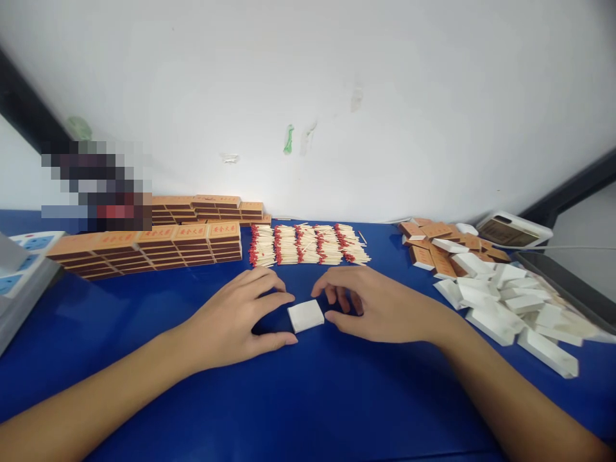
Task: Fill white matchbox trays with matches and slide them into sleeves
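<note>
A small white matchbox tray point(306, 316) lies on the blue table between my hands. I cannot tell whether its hollow side faces up. My left hand point(245, 317) is at the tray's left, thumb and forefinger spread apart, holding nothing. On the other side, my right hand point(370, 305) has its fingers curved and its thumb tip close to the tray's right edge. No object shows in that hand, and whether the thumb touches the tray is unclear. Just beyond the hands, red-headed matches point(308, 245) lie in several side-by-side piles.
Stacked orange matchboxes point(158, 247) form rows at the back left. At the right lie a heap of orange matchbox sleeves point(437, 250) and a pile of white trays point(510, 301). A phone point(514, 230) with a cable leans behind them. The white wall point(308, 96) borders the table point(308, 404).
</note>
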Available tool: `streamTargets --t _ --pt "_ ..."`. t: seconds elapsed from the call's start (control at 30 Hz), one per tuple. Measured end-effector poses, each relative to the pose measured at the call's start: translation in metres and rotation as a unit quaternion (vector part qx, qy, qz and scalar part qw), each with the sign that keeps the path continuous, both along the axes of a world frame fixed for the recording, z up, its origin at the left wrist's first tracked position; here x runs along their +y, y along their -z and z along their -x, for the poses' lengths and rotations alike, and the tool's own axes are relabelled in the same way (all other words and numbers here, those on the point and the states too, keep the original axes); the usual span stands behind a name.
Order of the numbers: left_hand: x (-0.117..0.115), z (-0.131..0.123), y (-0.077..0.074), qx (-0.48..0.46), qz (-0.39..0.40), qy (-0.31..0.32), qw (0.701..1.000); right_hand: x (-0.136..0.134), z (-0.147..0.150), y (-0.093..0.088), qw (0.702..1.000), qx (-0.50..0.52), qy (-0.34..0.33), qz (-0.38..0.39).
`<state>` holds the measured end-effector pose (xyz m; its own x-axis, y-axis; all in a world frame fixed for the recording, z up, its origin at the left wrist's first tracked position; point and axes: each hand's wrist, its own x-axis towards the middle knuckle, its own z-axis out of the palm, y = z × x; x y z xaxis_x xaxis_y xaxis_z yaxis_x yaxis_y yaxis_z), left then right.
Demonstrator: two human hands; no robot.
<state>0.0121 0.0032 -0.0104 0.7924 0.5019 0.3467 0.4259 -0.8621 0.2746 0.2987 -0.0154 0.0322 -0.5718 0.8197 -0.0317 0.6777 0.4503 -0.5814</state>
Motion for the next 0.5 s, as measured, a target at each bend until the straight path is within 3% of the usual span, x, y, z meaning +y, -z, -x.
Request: streamTargets --t 0.33,0.5 --pt "-0.002 -0.002 -0.001 -0.018 0.018 0.012 1.0 -0.004 0.009 0.006 1.0 -0.025 -0.006 0.005" --pt "-0.004 -0.003 -0.003 -0.018 0.005 0.0 1.0 0.005 -0.006 -0.002 1.0 -0.009 0.024 0.017"
